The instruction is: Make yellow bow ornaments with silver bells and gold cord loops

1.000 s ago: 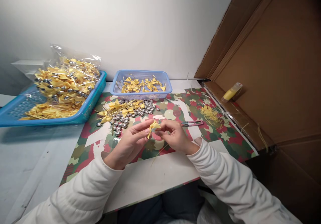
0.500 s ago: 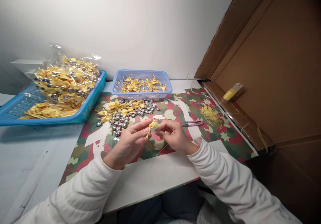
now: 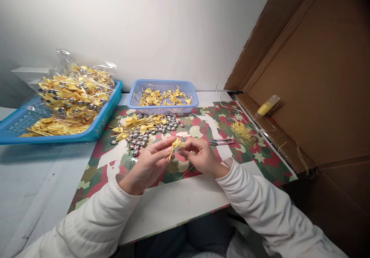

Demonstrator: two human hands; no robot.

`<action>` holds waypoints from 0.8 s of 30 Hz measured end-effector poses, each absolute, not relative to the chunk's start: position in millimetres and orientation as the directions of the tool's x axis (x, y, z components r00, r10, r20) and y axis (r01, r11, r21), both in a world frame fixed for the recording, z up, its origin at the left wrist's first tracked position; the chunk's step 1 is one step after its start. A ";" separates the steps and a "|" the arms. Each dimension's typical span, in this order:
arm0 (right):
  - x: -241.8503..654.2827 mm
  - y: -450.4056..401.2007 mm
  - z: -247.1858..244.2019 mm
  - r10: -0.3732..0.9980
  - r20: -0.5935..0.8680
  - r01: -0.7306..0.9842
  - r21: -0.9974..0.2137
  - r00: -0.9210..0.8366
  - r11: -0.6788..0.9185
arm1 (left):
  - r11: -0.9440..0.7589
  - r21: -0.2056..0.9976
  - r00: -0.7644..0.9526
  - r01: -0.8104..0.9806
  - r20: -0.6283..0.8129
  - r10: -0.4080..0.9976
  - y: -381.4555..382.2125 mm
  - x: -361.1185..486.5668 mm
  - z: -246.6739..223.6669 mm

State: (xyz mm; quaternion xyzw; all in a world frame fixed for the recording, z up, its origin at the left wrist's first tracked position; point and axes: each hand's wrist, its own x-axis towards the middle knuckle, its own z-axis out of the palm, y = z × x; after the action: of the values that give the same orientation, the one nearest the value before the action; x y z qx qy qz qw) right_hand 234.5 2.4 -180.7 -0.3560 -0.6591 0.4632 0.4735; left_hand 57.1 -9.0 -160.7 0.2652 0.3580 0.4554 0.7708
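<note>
A small yellow ribbon bow (image 3: 176, 145) is held between my two hands above the patterned mat. My left hand (image 3: 152, 161) pinches its left side between thumb and fingers. On the other side, the thumb and fingertips of my right hand (image 3: 200, 155) are closed at the bow's right edge. A thin yellow thread (image 3: 184, 177) trails down from below my hands onto the white strip. Just beyond my left hand lie loose silver bells (image 3: 141, 138), with yellow bows on gold ties (image 3: 138, 123) heaped among them. The fingers partly hide the bow's underside.
A blue basket (image 3: 112, 107) on the left carries a clear bag of bows and bells (image 3: 78, 90). Behind the pile stands a smaller blue basket (image 3: 162, 111) with bows. Thread snips (image 3: 222, 142), tangled yellow thread (image 3: 243, 132) and a yellow thread spool (image 3: 267, 106) are at right, beside cardboard (image 3: 312, 76).
</note>
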 end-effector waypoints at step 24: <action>231.6 1.2 -179.8 0.913 0.270 0.006 -0.958 -0.306 0.285 | 0.441 0.772 0.347 -0.457 -0.302 0.888 -11.7 60.3 -166.2</action>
State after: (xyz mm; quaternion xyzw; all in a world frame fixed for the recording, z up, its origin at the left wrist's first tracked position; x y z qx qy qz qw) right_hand 231.6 1.2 -179.8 -0.3543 -0.6489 0.4814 0.4708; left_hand 60.3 -11.7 -166.2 0.2944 0.3656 0.4390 0.7661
